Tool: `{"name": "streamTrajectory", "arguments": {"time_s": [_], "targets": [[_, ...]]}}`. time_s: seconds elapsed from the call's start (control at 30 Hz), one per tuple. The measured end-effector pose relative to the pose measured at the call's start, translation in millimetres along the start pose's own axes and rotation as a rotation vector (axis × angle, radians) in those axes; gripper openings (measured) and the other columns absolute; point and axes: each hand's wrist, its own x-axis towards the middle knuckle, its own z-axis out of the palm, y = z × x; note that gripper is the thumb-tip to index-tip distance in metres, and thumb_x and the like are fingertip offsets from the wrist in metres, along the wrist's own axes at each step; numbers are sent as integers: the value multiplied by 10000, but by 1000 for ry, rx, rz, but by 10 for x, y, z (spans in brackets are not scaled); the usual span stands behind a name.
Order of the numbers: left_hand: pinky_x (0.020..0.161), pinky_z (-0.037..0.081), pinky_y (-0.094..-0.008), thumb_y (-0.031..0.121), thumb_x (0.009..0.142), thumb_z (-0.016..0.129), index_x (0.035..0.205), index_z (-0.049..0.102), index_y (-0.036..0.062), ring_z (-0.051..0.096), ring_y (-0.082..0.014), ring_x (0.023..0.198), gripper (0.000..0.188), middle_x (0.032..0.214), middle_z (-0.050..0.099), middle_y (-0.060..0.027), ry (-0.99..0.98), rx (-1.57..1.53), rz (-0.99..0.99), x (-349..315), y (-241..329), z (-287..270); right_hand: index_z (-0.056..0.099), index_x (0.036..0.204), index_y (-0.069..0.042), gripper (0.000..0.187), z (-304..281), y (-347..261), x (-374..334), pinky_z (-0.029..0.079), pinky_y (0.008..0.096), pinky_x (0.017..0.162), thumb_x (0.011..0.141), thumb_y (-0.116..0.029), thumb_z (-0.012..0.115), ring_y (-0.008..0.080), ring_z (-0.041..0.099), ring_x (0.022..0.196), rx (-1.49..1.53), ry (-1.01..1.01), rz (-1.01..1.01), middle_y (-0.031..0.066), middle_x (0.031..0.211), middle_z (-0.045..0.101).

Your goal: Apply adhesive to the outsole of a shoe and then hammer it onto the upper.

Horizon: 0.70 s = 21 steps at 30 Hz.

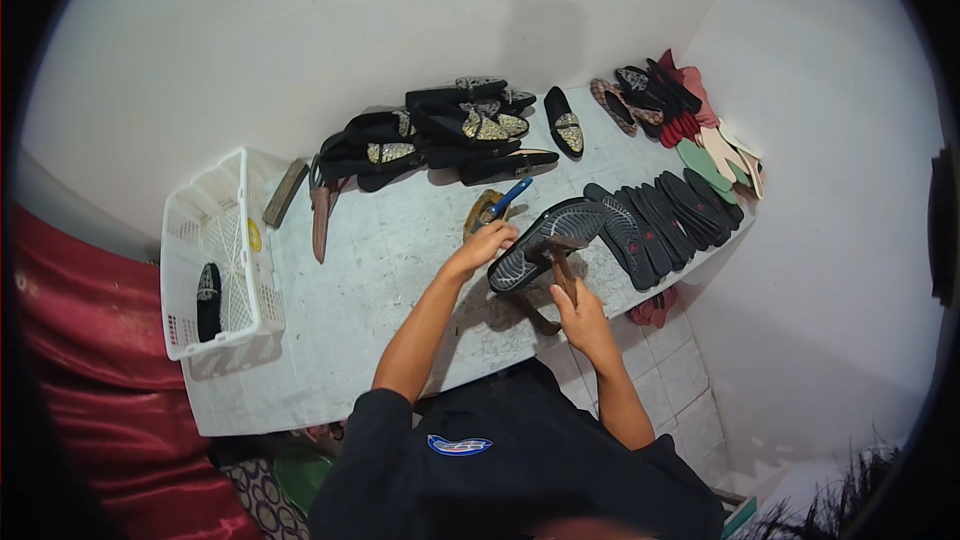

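Note:
A black shoe (512, 268) is held sole up over the near part of the table, its grey-patterned tread facing me. My left hand (484, 246) is closed at the shoe's left edge, its fingers partly hidden. In my right hand (583, 322) is the wooden handle of a hammer (565, 277), whose dark head lies over or against the middle of the sole; I cannot tell which. Beneath the shoe a curved metal piece (543, 321) shows in part. Just beyond my left hand stands a yellowish pot (477, 214) with a blue-handled brush (513, 195).
Black shoes with glittery uppers (470, 125) are heaped at the back of the white table (330, 340). Black soles (660, 230) line the right side, with insoles (720, 155) beyond. At left stand a white basket (177, 290) holding one shoe, a block (287, 193) and pincers (320, 215).

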Motion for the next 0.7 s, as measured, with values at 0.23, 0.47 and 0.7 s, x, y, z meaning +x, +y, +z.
{"name": "streamTrajectory", "arguments": {"time_s": [0.23, 0.47, 0.7], "targets": [[978, 432, -382, 554, 730, 751, 1377, 443, 55, 541, -328, 1179, 874, 1292, 539, -240, -257, 545, -10, 677, 689, 378, 534, 974, 25, 373, 44, 153, -53, 448, 534, 667, 932, -342, 581, 524, 586, 824, 22, -29, 46, 324, 811, 618], [999, 423, -389, 570, 528, 868, 1383, 374, -1, 543, -376, 1171, 1140, 1258, 540, -284, -435, 936, 260, 1038, 871, 752, 530, 1145, 93, 513, 33, 194, -42, 471, 528, 723, 929, -370, 574, 528, 596, 866, 43, -27, 62, 354, 867, 620], [984, 428, -397, 524, 496, 894, 1378, 347, -10, 539, -382, 1166, 1167, 1247, 537, -278, -430, 1006, 283, 900, 826, 717, 534, 1132, 90, 473, 39, 303, -13, 470, 515, 706, 933, -336, 582, 526, 595, 853, 140, -31, 50, 342, 864, 624]]}}
